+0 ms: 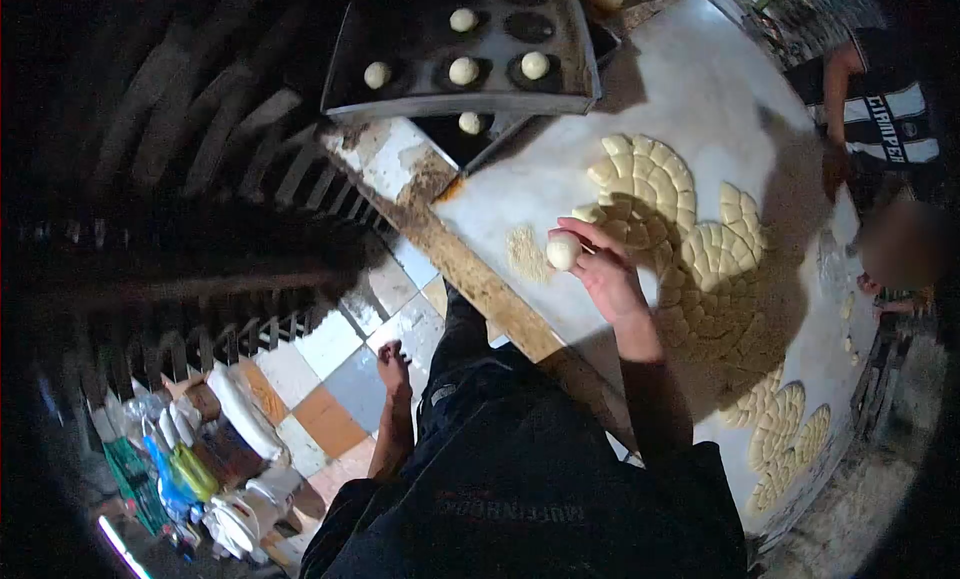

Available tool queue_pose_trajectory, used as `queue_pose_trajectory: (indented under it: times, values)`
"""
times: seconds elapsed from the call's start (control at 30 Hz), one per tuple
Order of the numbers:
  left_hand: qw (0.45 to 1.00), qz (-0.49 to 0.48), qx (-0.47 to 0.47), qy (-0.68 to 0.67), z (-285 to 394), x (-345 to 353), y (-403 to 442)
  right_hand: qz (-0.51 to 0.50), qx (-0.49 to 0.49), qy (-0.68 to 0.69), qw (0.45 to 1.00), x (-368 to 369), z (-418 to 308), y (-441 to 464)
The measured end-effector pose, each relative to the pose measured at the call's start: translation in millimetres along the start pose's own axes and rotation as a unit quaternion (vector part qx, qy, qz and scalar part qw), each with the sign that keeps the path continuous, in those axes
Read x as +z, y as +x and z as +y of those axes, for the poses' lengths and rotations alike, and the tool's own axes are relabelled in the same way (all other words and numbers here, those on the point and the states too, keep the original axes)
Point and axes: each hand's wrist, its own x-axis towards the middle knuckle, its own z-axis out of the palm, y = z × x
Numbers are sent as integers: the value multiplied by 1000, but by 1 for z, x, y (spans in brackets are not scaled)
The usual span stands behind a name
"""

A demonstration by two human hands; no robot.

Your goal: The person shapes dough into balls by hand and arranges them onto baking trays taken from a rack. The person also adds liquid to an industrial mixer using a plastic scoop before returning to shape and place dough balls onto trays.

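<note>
My right hand (600, 269) is closed around a round dough ball (563, 251), held over the pale worktop (500, 199). Just left of that hand lies a small patch of pale grains (526, 255). Beyond my fingers, many cut dough pieces (650, 174) lie packed in curved rows, some in shadow. My left hand (393, 363) hangs over the tiled floor beside the table, fingers loosely curled and apart, with nothing visible in it. A dark metal tray (420, 107) at the top carries several spaced dough balls (463, 71).
Under the upper tray, another dark tray (470, 151) overlaps the table corner and bears one dough ball. More dough pieces (775, 449) lie at the lower right. A person (880, 109) is across the table. Bags and a bucket (235, 519) stand on the floor at lower left.
</note>
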Motion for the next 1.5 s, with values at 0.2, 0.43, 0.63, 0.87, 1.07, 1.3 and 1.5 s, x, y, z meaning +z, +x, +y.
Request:
queue_pose_trajectory:
  times: [0.2, 0.43, 0.63, 0.87, 1.07, 1.3, 1.5]
  values:
    - [910, -127, 143, 368, -78, -75, 145, -9, -77, -57, 995, 59, -39, 72]
    - [964, -107, -90, 228, 16, -98, 222, 84, -187, -291, 935, 51, -69, 211]
    - [977, -29, -53, 203, 53, -94, 256, 160, -250, -572, 765, 9, -96, 341]
    - [968, -87, -98, 213, 21, -68, 236, 112, -253, -665, 693, 32, -120, 309]
    - [945, -187, -140, 229, 5, -43, 222, 332, -260, -669, 612, -23, -102, 90]
    - [821, -382, 203, 373, -35, -37, 298, 367, -87, -679, 630, -44, 38, -40]
    - [887, -325, 130, 303, -21, -21, 290, 294, -136, -622, 713, -53, 85, -80]
